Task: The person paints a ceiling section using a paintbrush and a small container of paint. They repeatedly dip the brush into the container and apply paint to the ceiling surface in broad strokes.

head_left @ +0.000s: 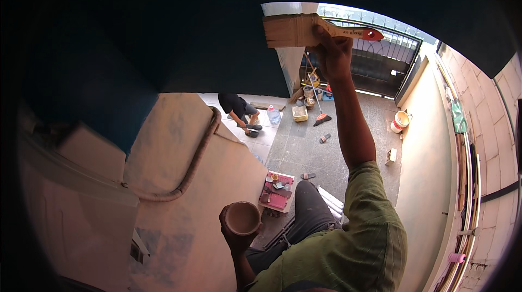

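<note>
Raised high, my right hand (336, 55) is closed round a wide paintbrush (350, 32) with a pale wooden handle and a red tip. The brush's broad brown head points left, right by the edge of a dark overhead surface (228, 47); whether it touches is unclear. Lower down, my left hand (235, 237) grips a round brown cup (243, 218) from its left side and below. The cup is tilted so that its brown inside shows. Some fingers of the left hand are hidden by it.
Far below, a pink tray (276, 201) holds small tools. A bent pipe (190, 175) runs along the left wall. A person (238, 110) bends over on the white tiles. A broom (321, 115), bucket (401, 122) and sandals lie on the grey floor. Long poles (467, 194) line the right wall.
</note>
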